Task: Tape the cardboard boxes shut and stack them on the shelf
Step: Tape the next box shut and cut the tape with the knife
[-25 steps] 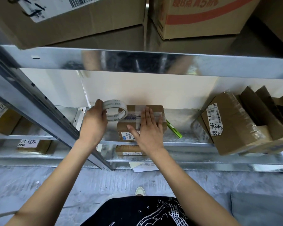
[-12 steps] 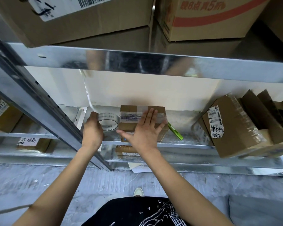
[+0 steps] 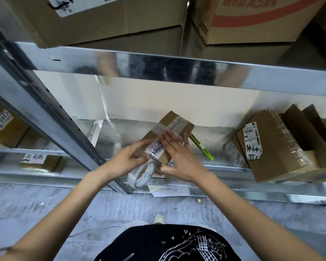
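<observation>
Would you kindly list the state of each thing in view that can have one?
small cardboard box: flaps closed, taped, turned at an angle on the shelf.
tape roll: hanging below the left hand, which grips it.
right hand: fingers flat on the box.
green cutter: lying on the shelf.
large box: closed, film-wrapped, leaning.

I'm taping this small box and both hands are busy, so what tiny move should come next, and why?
Probably press the strip down along the box's near face. The small box sits tilted on the shelf edge, the right hand flat against it, while the left hand holds the tape roll hanging below, with the tape looking not yet cut.
</observation>
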{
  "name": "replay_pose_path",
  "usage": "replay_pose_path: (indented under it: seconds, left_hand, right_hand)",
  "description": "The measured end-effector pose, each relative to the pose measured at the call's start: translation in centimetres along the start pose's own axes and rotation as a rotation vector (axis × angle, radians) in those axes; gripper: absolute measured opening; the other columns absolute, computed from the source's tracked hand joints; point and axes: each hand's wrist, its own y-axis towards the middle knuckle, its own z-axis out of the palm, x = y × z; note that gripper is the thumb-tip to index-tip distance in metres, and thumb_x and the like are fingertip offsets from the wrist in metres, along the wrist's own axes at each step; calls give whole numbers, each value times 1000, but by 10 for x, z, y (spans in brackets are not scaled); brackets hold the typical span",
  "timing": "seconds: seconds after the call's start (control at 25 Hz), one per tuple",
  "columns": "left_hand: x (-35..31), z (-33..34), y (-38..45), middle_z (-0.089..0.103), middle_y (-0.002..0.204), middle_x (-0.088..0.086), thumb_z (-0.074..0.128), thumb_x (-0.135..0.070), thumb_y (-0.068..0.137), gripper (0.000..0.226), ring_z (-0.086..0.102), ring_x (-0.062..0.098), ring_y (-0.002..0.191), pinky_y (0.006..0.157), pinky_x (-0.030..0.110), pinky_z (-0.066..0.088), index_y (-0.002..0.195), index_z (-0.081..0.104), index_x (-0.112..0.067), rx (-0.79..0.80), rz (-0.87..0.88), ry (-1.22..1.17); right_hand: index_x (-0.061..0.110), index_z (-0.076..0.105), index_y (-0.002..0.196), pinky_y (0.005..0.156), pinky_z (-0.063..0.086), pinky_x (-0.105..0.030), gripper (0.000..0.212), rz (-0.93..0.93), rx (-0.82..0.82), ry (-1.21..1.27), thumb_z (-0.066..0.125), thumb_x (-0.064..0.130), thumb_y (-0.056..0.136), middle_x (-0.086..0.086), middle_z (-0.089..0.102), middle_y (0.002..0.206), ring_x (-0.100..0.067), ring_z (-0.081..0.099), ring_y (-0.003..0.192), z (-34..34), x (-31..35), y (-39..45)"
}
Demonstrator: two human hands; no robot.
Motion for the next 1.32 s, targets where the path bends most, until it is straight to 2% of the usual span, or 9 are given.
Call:
replay_pose_path:
  seconds: [0.08, 0.24, 0.44, 0.6, 0.8, 0.88, 1.08, 1.2, 1.32]
  left_hand:
    - [6, 19, -5, 39, 45, -12, 56, -11, 93, 51, 34, 3, 43, 46, 15, 27, 135, 43, -38, 32, 5, 15]
    - [18, 40, -9, 26, 52, -11, 55, -24, 94, 51, 27, 8, 52, 55, 29, 21, 136, 38, -49, -39, -2, 43]
    - [20, 54, -10, 24, 50, -8, 54, -24, 94, 56, 24, 8, 52, 55, 27, 18, 132, 31, -58, -135, -23, 87]
    - [21, 55, -12, 23, 53, -8, 53, -26, 95, 60, 25, 7, 52, 55, 28, 20, 128, 24, -67, -120, -19, 67]
    - [14, 65, -28, 47, 58, 7, 41, -13, 100, 66, 60, 21, 45, 56, 27, 55, 137, 21, -63, -39, -108, -206]
    - [16, 67, -29, 62, 76, 17, 39, -13, 101, 65, 69, 24, 61, 69, 29, 57, 136, 21, -65, -37, -86, -289]
    - [22, 76, -24, 69, 96, -4, 45, -13, 100, 61, 72, 19, 80, 96, 46, 48, 138, 28, -57, -123, -47, -338]
    - [25, 75, -23, 68, 106, 10, 49, -12, 98, 60, 72, 21, 81, 97, 49, 47, 141, 30, -49, -128, -62, -398]
    - [23, 76, -23, 67, 100, 22, 50, -10, 97, 61, 71, 28, 81, 94, 52, 48, 141, 30, -46, -106, -72, -504]
  right_hand:
    - [20, 1, 152, 114, -22, -37, 97, -76, 59, 39, 37, 68, 76, 9, -12, 157, -3, -21, 142, -5, -10, -1]
    - [24, 1, 153, 116, -17, -34, 94, -148, 85, 28, 52, 59, 82, 11, -10, 158, -4, -19, 143, -6, -16, 4]
    - [23, 3, 153, 112, -21, -31, 102, -142, 120, 22, 30, 72, 67, 14, -10, 155, -4, -16, 143, -13, -17, 10]
    - [25, 3, 153, 108, -26, -29, 98, -163, 120, 7, 38, 64, 69, 16, -11, 154, -1, -18, 142, -11, -19, 10]
    - [26, 4, 153, 112, -20, -36, 93, -123, 128, 14, 62, 39, 81, 13, -6, 158, 0, -15, 142, -14, -17, 9]
    - [26, 0, 153, 111, -20, -35, 93, -131, 131, -23, 60, 40, 83, 11, -9, 159, -2, -16, 142, -16, -18, 9]
    - [24, -4, 152, 118, -8, -45, 92, -113, 42, -86, 43, 56, 81, 4, -9, 159, -8, -13, 145, -9, -23, -1]
    - [19, 12, 153, 118, 8, -35, 84, 60, -175, 59, 40, 64, 87, 1, 15, 158, -11, 13, 145, -1, -43, -25]
    - [8, 37, 143, 101, 35, -35, 59, 451, -287, 119, 49, 41, 96, -15, 46, 140, -30, 43, 126, 15, -81, -35]
